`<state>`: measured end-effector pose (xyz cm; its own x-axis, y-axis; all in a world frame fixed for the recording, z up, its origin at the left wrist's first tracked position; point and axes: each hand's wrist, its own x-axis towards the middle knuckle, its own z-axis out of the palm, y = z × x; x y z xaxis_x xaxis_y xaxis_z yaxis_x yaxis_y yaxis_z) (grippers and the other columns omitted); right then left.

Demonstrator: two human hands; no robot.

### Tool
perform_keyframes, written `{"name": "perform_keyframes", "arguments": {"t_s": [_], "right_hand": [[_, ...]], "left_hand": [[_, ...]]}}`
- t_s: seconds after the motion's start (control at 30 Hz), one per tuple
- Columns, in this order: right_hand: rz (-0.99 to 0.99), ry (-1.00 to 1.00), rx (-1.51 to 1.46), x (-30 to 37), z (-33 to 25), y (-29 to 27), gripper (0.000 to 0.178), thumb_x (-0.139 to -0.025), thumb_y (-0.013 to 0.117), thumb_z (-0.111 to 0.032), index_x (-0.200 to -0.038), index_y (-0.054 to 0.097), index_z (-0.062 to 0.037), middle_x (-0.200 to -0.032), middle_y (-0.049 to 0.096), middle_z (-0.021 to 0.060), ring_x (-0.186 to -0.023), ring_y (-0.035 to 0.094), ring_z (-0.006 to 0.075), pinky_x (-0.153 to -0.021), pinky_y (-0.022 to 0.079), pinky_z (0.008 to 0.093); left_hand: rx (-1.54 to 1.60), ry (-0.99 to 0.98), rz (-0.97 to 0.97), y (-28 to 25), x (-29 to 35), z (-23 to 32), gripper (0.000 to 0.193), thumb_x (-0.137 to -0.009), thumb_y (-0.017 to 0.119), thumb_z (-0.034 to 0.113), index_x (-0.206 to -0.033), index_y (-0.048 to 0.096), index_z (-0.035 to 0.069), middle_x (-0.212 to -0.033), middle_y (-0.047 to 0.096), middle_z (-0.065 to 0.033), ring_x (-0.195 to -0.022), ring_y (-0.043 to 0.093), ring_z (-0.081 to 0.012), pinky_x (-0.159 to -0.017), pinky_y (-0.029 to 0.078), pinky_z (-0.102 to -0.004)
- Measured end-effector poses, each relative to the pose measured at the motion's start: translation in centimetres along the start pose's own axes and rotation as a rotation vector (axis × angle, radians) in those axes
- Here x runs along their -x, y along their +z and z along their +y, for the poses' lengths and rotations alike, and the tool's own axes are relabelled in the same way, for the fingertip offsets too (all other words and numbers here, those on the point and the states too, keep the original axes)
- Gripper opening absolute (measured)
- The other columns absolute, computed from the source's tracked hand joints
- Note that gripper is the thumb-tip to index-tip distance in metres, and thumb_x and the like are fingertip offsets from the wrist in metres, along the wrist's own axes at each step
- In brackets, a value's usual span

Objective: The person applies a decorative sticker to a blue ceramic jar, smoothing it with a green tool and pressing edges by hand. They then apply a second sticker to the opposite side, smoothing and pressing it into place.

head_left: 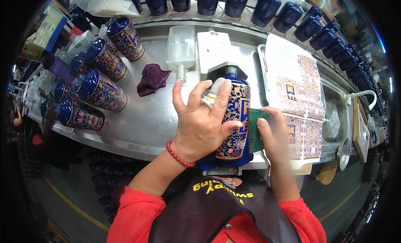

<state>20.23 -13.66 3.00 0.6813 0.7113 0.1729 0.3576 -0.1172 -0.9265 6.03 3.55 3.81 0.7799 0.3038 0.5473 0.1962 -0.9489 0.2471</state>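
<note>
A dark blue bottle (232, 136) with a colourful floral decal lies in front of me, its neck pointing away. My left hand (202, 117) rests over its left side with fingers spread. White cloth (216, 91) wraps one of its fingers, and its thumb touches the decal. Between the thumb and fingers of my right hand (273, 132) is a flat green scraper (255, 130), its edge against the bottle's right side. A white and grey support (214, 46) stands beyond the bottle's neck.
Several decorated bottles (102, 90) stand at left, near a dark purple cloth (153, 79) and a clear empty bottle (181, 46). Printed decal sheets (294, 82) lie at right beside a sink (334, 117). Plain blue bottles (209, 1) line a conveyor at the back; another person (328, 8) is there.
</note>
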Motion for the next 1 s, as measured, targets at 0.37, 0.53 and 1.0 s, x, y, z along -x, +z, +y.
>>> {"name": "perform_keyframes", "arguments": {"t_s": [0.37,0.53,1.0], "right_hand": [[-0.013,0.057,-0.02,0.0,-0.3,0.2,0.023,-0.097,0.066,-0.013,-0.117,0.06,-0.0012,-0.096,0.065,0.0048,-0.087,0.06,0.0102,-0.078,0.05,0.026],[-0.025,0.093,-0.126,0.1,0.1,-1.0,0.028,-0.098,0.063,-0.012,-0.124,0.06,-0.0019,-0.105,0.064,0.0045,-0.096,0.059,0.0118,-0.086,0.049,0.0273],[0.383,-0.027,0.729,-11.2,15.5,-24.7,0.029,-0.095,0.053,-0.001,-0.12,0.069,-0.0026,-0.125,0.067,0.0123,-0.112,0.066,0.0239,-0.096,0.049,0.0308]], "left_hand": [[0.056,-0.085,0.073,1.2,0.6,-1.4,0.064,-0.101,0.046,0.057,-0.14,0.06,0.008,-0.114,0.069,-0.01,-0.126,0.044,-0.0321,-0.116,0.01,-0.0624],[0.094,-0.071,0.072,1.9,1.0,-1.7,0.064,-0.102,0.047,0.056,-0.138,0.061,0.005,-0.121,0.066,-0.0135,-0.123,0.049,-0.0348,-0.116,0.016,-0.0627],[0.492,-0.34,0.041,3.4,4.8,-2.8,0.08,-0.107,0.028,0.058,-0.131,0.058,-0.012,-0.128,0.064,-0.0237,-0.123,0.057,-0.0342,-0.11,0.036,-0.0452]]}}
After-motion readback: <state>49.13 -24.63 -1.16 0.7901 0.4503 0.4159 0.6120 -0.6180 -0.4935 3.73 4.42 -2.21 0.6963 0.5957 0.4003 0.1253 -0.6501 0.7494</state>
